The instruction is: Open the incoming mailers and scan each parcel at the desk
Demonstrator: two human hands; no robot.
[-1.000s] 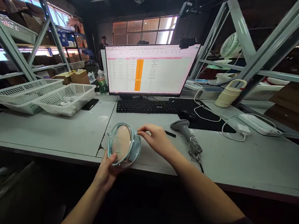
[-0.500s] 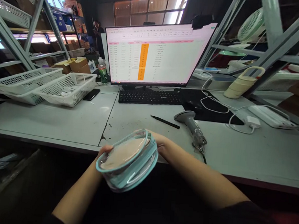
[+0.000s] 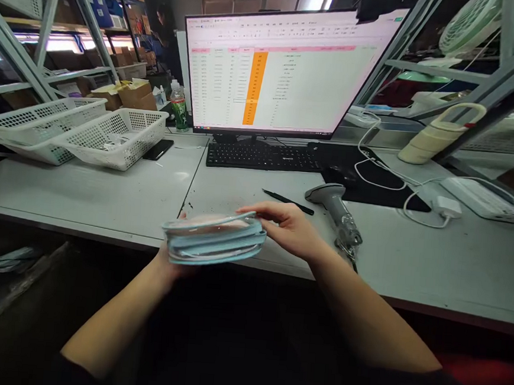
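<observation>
A clear round pouch (image 3: 215, 242) with light-blue trim is held level above the desk's front edge, its banded side facing me. Something pale pink shows through its top. My left hand (image 3: 172, 262) supports the pouch from its left and underneath, most of the fingers hidden behind it. At the pouch's upper right rim, my right hand (image 3: 288, 223) grips with thumb and fingers closed on the edge. Beyond the right hand lie a black pen-like tool (image 3: 288, 201) and a grey barcode scanner (image 3: 335, 207).
White perforated baskets (image 3: 118, 146) and a phone (image 3: 158, 150) lie on the left of the desk (image 3: 149, 199). A monitor (image 3: 310, 84) with a spreadsheet stands behind a keyboard (image 3: 264, 156). Cables, a white charger (image 3: 447, 207) and a cream tumbler (image 3: 430, 141) are at right. A person (image 3: 162, 37) is at back left.
The pouch has tipped from slanted, top toward me, to nearly level. My right hand has come from behind it to its upper right rim. The camera view has shifted slightly.
</observation>
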